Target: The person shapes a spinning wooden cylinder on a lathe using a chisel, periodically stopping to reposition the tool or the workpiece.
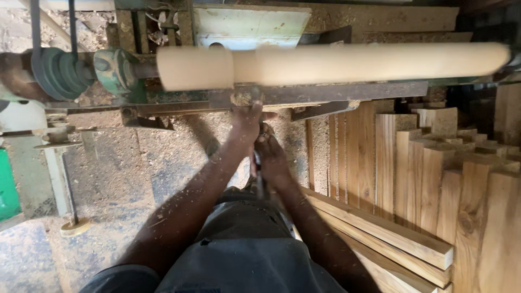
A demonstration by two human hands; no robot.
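Below the one turned wooden spindle (pixel 331 62), left hand (pixel 247 122) presses on the tool rest (pixel 325 93). Right hand (pixel 271 154) is clenched round one chisel handle (pixel 259 179).

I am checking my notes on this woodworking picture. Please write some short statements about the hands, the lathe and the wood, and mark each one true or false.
1. A long pale wooden piece is mounted lying across the lathe. True.
2. The left hand is up at the metal tool rest, just below the wooden piece. True.
3. The right hand rests on the stacked planks. False: it grips a tool handle close behind the left hand.
4. The cut wooden blocks stand on the person's left. False: they stand on the right.
5. The floor is covered with sawdust. True.
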